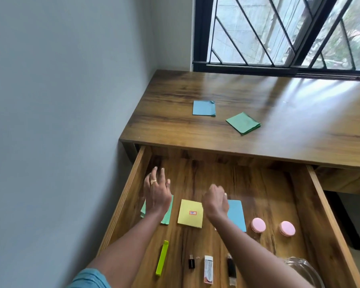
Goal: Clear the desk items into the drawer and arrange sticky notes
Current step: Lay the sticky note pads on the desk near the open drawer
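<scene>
Green pad under L hand, fingers spread past it; R hand fingers curled by blue pad.

Two bare forearms reach forward side by side. The left hand faces palm down, fingers straight and spread. The right hand is blurred, fingers curled under.

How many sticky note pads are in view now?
5. On the desk: blue pad, green pad. In the drawer: green stack behind the left hand, yellow pad between them, blue stack behind the right hand. Arms may hide others.
</scene>
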